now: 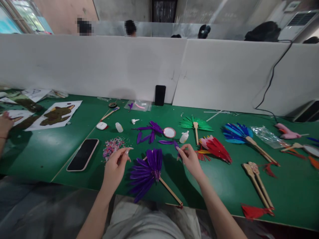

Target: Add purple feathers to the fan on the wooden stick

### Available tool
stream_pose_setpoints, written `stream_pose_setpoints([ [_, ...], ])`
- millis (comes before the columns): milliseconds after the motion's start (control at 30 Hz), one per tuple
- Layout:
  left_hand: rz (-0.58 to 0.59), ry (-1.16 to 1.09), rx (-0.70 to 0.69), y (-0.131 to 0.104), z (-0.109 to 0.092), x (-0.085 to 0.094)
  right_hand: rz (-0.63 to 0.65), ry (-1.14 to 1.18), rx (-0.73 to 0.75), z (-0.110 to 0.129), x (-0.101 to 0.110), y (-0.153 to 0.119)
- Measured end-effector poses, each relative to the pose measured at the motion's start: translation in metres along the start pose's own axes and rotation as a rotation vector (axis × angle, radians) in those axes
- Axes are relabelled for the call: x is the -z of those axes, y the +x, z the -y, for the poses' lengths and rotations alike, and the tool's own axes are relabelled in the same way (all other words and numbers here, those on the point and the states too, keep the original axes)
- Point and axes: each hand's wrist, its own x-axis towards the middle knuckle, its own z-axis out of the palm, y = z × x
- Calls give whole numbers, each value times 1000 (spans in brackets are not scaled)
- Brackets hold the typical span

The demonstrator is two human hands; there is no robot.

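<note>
A purple feather fan (146, 172) with a wooden handle (171, 192) lies spread on the green table between my hands. My left hand (115, 169) is closed in a pinch beside a pile of pink and multicoloured sequins (113, 146); whatever is between its fingertips is too small to make out. To the right of the fan, my right hand (190, 160) pinches a purple feather (176, 145). Loose purple feathers (151, 132) lie beyond the fan, near a round white disc (169, 132). A small white glue bottle (184, 136) stands just past my right hand.
A phone (83, 155) lies at left, and another phone (160, 95) leans on the white partition (119, 66). Green (196, 124), red (216, 149) and blue (238, 132) feather fans lie to the right, with wooden handles (259, 186). Another person's hand (5, 124) is at far left.
</note>
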Motion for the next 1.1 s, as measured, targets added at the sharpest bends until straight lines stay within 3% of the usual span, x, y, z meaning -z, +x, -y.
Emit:
stream_pose_setpoints([
  [200, 275, -80, -78, -20, -44, -23, 60, 316, -34, 50, -13, -11],
  [367, 466, -144, -81, -36, -65, -44, 37, 623, -75, 81, -20, -24],
  [667, 319, -429, 16, -39, -82, -50, -26, 617, -53, 98, -22, -37],
  [867, 173, -419, 23, -39, -86, -45, -58, 492, -18, 103, -14, -57],
  [1000, 233, -442, 4, -40, -87, -41, -82, 478, -12, 100, -11, -61],
  [1100, 384, -401, -20, -41, -86, -32, -82, 497, -31, 94, -7, -60],
])
